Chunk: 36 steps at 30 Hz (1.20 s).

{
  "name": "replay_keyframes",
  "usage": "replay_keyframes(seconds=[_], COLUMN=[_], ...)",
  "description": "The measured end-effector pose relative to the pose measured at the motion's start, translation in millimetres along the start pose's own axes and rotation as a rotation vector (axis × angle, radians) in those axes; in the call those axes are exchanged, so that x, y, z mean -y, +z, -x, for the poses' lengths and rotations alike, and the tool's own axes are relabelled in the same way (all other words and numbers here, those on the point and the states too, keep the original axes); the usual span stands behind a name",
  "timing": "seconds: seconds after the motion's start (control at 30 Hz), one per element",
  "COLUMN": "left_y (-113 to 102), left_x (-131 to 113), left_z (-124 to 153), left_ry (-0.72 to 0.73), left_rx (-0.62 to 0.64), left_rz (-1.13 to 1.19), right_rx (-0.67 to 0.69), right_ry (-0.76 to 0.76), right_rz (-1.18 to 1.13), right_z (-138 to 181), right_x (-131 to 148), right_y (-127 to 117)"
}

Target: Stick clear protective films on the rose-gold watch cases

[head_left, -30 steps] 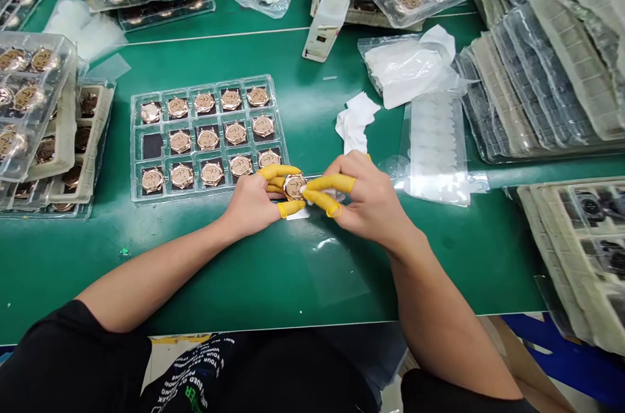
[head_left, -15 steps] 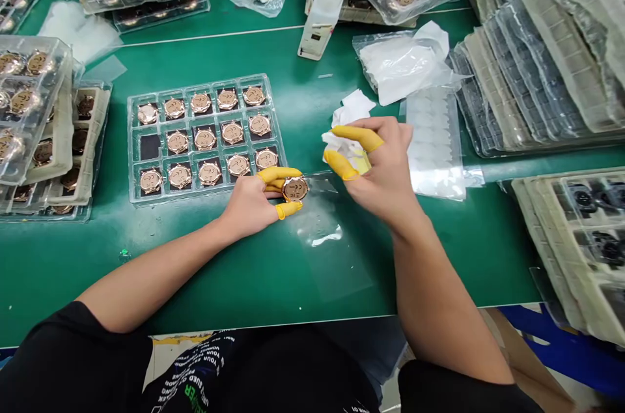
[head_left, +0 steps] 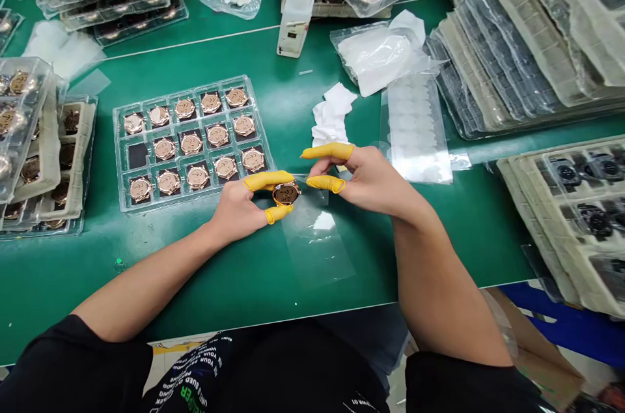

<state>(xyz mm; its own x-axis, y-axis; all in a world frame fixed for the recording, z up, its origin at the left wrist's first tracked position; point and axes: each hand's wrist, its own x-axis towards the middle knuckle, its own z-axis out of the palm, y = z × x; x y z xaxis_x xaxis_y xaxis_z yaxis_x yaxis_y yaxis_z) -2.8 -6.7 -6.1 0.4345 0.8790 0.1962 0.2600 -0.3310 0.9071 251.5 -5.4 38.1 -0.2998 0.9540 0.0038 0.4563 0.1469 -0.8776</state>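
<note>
The person's left hand [head_left: 237, 211] pinches a round rose-gold watch case [head_left: 286, 193] by its edge between yellow-cotted fingertips [head_left: 268, 180], just beside the lower right corner of a clear plastic tray [head_left: 116, 152] of matching cases. Their right hand [head_left: 371, 178] sits close by, its yellow-cotted fingers [head_left: 327, 151] spread open and holding nothing. A clear plastic film [head_left: 317, 247] lies just below the watch case.

watch tray [head_left: 181, 92] blocks the left hand [head_left: 237, 214] (tissue [head_left: 332, 114] crowds the right hand [head_left: 371, 182])
</note>
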Motion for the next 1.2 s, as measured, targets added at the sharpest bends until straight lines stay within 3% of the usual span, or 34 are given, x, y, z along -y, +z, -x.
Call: replay_keyframes(seconds=[0.2,0.47,0.57,0.73,0.9,1.2], left_y=[1,1,1,3,5,6], left_x=[0,-7,-7,-5,-2,0], left_z=[-3,-10,-11,-10,-9,-7], left_ry=[-0.202,-0.455,-0.494,-0.469,-0.438,-0.404], left_rx=[0.031,0.017,0.026,0.025,0.004,0.014], left_rz=[0.3,0.5,0.502,0.488,0.459,0.44], right_rx=[-0.02,-0.106,-0.178,-0.362,-0.275,-0.262], right_ry=[0.067,-0.139,-0.188,0.071,0.331,0.441], right_rz=[0.052,0.295,0.091,-0.348,-0.478,-0.538], right_z=[2,6,10,7,2,2], right_x=[2,3,14,18,13,20], right_y=[0,3,0,22,51,59])
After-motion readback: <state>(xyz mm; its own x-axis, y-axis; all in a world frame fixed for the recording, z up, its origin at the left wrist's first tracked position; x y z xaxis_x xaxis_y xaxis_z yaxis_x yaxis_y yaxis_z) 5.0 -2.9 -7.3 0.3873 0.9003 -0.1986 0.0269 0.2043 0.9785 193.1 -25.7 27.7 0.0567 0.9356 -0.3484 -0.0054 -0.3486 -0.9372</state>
